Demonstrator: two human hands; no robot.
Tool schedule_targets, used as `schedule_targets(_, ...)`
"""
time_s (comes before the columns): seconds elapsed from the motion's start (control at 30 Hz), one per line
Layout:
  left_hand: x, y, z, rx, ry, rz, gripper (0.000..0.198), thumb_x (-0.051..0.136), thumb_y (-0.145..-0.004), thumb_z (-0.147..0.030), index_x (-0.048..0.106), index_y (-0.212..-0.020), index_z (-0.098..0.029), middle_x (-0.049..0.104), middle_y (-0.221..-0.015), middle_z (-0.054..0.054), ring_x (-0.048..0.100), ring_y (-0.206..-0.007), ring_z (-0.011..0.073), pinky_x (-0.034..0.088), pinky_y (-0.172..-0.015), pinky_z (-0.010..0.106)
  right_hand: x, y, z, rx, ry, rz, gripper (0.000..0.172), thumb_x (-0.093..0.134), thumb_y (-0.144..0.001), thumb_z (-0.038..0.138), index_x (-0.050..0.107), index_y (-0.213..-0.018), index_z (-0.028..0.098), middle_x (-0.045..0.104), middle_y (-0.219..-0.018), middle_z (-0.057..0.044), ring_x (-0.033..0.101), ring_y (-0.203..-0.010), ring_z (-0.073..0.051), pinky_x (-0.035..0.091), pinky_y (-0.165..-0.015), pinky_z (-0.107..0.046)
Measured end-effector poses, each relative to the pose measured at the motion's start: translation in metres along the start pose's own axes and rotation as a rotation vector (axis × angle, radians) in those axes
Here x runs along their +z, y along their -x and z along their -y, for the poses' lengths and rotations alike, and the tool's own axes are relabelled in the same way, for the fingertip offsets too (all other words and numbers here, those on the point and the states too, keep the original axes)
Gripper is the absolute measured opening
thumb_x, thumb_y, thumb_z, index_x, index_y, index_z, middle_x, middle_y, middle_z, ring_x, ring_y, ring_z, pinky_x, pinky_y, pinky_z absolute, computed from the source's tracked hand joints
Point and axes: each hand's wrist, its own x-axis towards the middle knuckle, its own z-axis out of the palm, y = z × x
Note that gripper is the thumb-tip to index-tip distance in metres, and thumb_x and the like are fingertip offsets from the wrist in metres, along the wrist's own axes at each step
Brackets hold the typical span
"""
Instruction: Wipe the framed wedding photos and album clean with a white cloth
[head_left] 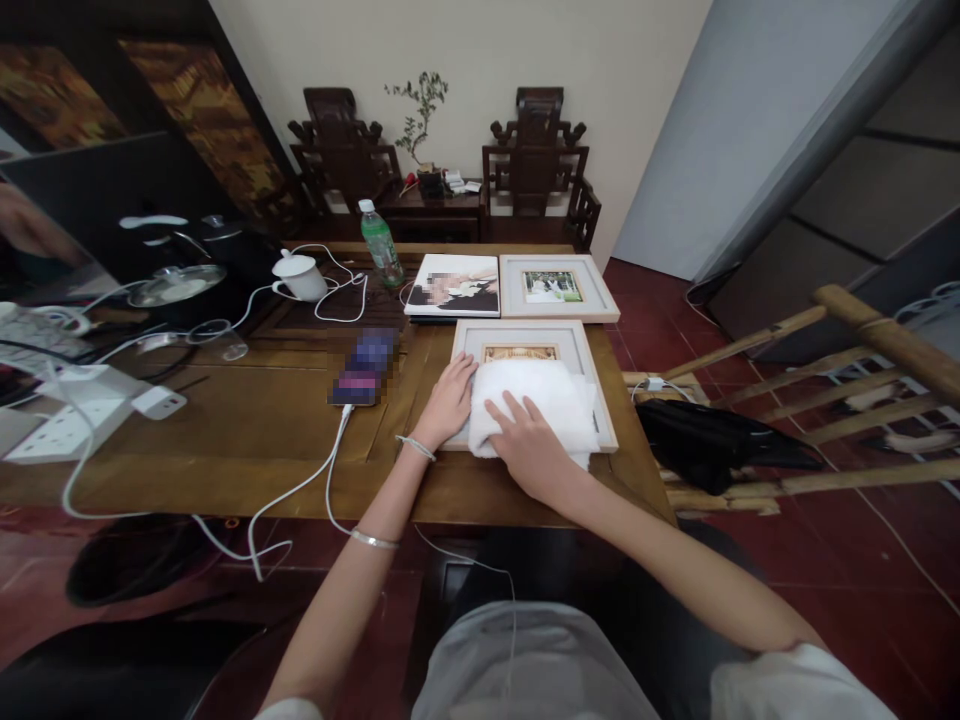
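A light wooden picture frame [609, 437] lies flat near the table's right end, with a wide pale mat around a small picture. A folded white towel [555, 385] covers much of its middle and lower part. My right hand [529, 445] lies on top of the towel, fingers spread and slightly bent, pressing it against the frame. Along the frame's left side rests my left hand [448, 398], its fingers stretched out beside the towel's edge. Behind this frame are a second framed photo [555, 285] and a white-covered photo panel [454, 285] stacked on something dark.
On the wooden table [300, 470] are a phone [364, 368] on a charging cable, a green-labelled bottle [381, 245], a lidded white cup [298, 275] and a power strip [71, 420]. A bamboo rack [795, 400] with a black bag [720, 440] stands to the right.
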Motion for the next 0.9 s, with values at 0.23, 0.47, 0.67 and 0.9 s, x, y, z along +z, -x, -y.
schedule_targets(0.23,-0.001,0.001,0.003,0.057,-0.033,0.013,0.041,0.031,-0.091,-0.015,0.05,-0.127,-0.007,0.047,-0.139,0.017,0.031,-0.137,0.0239,0.029,-0.114,0.046,-0.002,0.027,-0.017,0.099,0.018,0.036,0.029,0.046,-0.086,0.009,0.072,-0.096,0.017,0.048,-0.139,-0.011,0.038,-0.131,-0.035,0.033,-0.104,-0.053)
schedule_targets(0.47,0.001,0.0,0.004,0.059,-0.046,0.022,0.04,0.034,-0.091,-0.016,0.051,-0.126,-0.01,0.047,-0.138,0.015,0.032,-0.137,0.0246,0.029,-0.113,0.046,-0.01,0.081,-0.06,0.283,0.113,0.079,0.032,0.05,-0.074,0.001,0.072,-0.09,0.016,0.05,-0.138,-0.01,0.037,-0.131,-0.034,0.033,-0.103,-0.052)
schedule_targets(0.67,0.001,0.0,0.005,0.071,-0.041,0.029,0.04,0.035,-0.091,-0.016,0.051,-0.127,-0.011,0.048,-0.138,0.015,0.033,-0.137,0.0252,0.03,-0.112,0.048,0.008,0.062,-0.098,0.332,0.069,0.027,0.039,0.047,-0.067,-0.002,0.071,-0.094,0.015,0.046,-0.141,-0.008,0.032,-0.135,-0.031,0.031,-0.105,-0.05)
schedule_targets(0.9,0.002,0.001,0.007,0.065,-0.007,0.016,0.044,0.037,-0.086,-0.009,0.051,-0.127,-0.009,0.047,-0.139,0.016,0.032,-0.137,0.0256,0.028,-0.113,0.047,0.023,0.01,-0.148,0.372,0.062,0.023,0.047,0.041,-0.069,-0.004,0.068,-0.104,0.013,0.042,-0.144,-0.007,0.028,-0.136,-0.032,0.032,-0.103,-0.052)
